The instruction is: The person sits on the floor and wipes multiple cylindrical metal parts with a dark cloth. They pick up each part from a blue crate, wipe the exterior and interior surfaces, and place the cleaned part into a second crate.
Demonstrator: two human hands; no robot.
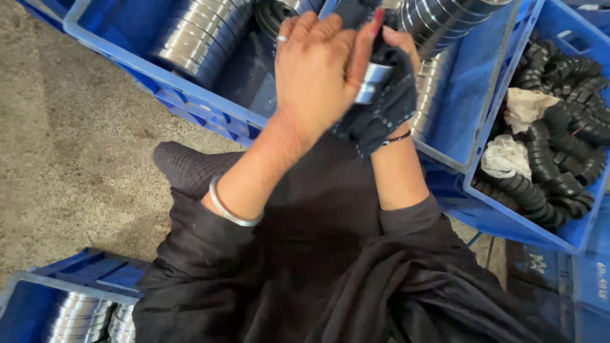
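The left hand (314,70) is closed around a shiny steel ring (372,82) at 12 o'clock. At 1 o'clock, the right hand (400,47) grips a dark cloth (381,114) wrapped against the ring, above the blue plastic crate (464,95).

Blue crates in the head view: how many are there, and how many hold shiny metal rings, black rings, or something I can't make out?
Crates with shiny metal rings: 2, the big one under the hands and the one at bottom left
Crate with black rings and pale rags: 1
Crate with contents out of view: 1, at bottom right
Total: 4 blue crates
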